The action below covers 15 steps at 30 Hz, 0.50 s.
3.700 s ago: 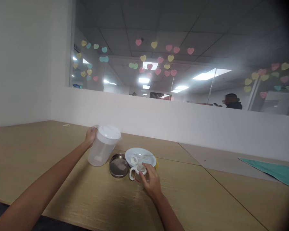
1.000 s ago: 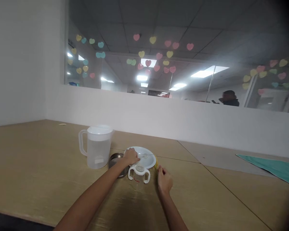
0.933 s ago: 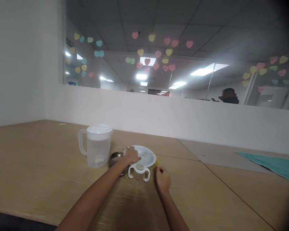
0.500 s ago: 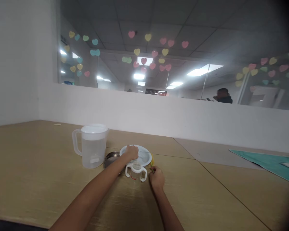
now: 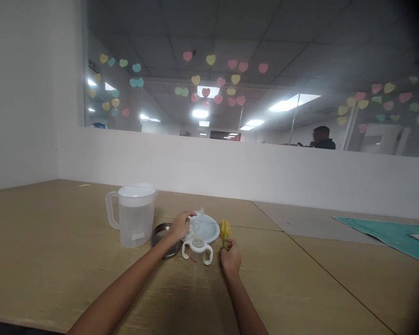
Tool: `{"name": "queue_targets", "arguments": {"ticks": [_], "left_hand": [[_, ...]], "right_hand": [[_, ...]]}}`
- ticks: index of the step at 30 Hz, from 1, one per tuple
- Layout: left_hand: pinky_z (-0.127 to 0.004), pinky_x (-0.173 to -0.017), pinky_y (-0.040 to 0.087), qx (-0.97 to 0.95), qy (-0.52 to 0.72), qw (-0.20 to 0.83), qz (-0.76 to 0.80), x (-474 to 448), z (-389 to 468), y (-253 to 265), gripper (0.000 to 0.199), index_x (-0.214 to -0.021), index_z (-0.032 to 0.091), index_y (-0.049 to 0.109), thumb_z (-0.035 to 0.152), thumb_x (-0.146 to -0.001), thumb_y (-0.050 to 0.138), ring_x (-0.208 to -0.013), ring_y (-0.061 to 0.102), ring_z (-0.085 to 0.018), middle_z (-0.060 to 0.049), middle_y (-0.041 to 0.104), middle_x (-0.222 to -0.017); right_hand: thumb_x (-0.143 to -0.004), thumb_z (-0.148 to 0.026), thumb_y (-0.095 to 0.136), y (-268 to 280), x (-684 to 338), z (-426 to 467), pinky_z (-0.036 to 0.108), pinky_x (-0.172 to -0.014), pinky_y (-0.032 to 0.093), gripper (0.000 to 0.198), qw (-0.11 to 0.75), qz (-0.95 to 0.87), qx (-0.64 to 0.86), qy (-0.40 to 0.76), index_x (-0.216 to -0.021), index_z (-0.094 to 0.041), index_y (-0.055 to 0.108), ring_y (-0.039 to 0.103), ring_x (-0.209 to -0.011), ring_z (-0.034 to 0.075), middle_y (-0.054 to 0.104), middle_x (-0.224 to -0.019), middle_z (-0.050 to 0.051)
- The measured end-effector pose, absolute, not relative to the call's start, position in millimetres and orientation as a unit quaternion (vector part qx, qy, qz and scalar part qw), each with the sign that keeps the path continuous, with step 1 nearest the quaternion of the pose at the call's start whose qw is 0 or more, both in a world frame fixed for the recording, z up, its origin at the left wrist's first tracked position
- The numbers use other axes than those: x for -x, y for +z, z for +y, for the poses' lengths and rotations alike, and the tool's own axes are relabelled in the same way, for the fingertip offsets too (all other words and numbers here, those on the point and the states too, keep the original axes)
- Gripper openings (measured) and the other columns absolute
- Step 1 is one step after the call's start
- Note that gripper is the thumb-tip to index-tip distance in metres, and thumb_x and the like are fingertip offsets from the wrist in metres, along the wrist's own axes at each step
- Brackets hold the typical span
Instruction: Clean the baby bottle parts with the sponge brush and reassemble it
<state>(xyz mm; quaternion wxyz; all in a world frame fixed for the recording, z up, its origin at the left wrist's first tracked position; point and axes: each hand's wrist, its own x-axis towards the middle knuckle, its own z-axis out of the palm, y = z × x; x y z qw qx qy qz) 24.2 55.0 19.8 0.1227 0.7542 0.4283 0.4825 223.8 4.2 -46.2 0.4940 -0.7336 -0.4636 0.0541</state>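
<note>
My left hand is over the left rim of a white plate, fingers stretched out and apart. Beside its fingertips are a pale translucent nipple-like piece and a clear dome-shaped piece on the plate. Whether the hand touches them is unclear. My right hand is closed around the green handle of a yellow sponge bottle brush, head pointing away from me, right of the plate. Between my hands stands a clear baby bottle with two white handles, its mouth uncovered.
A translucent lidded pitcher stands at the left. A round metal bowl sits between it and my left forearm. Teal cloth lies at the far right. Behind the table rises a white wall with a window; a person is beyond the glass.
My left hand has moved left from the plate's middle and its fingers have opened out, uncovering the small clear pieces. My right hand has shifted slightly right with the bottle brush, whose yellow head now shows.
</note>
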Motion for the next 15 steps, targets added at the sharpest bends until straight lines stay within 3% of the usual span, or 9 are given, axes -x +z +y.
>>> {"name": "queue_targets", "arguments": {"ticks": [5,9,15], "left_hand": [[-0.029,-0.083,0.047,-0.724,0.534,0.15,0.411,-28.5,49.3,13.2,0.023,-0.087,0.02,0.068,0.017,-0.083,0.045,-0.092,0.062,-0.018,-0.004,0.069,-0.092],[-0.026,-0.067,0.048,-0.706,0.559,0.18,0.396,-28.1,39.2,8.5,0.02,-0.087,0.018,0.062,0.022,-0.085,0.043,-0.074,0.063,-0.016,-0.003,0.068,-0.08],[-0.029,-0.071,0.05,-0.665,0.614,0.249,0.346,-27.6,36.0,-4.7,0.02,-0.104,0.02,0.052,0.028,-0.087,0.045,-0.075,0.065,-0.015,-0.007,0.068,-0.099]], "right_hand": [[-0.072,-0.016,0.044,-38.6,-220.3,-1.8,0.027,-0.067,0.041,0.035,0.532,-0.449,0.715,0.056,-0.102,-0.014,0.062,0.064,-0.084,0.021,0.069,-0.097,0.011],[-0.076,-0.021,0.046,-32.2,-218.2,-6.6,0.026,-0.067,0.04,0.031,0.575,-0.428,0.696,0.045,-0.103,-0.017,0.061,0.065,-0.084,0.021,0.069,-0.101,0.009],[-0.079,-0.025,0.048,-24.4,-219.1,-12.5,0.027,-0.066,0.038,0.029,0.581,-0.405,0.704,0.045,-0.104,-0.018,0.062,0.064,-0.085,0.022,0.07,-0.103,0.009]]}}
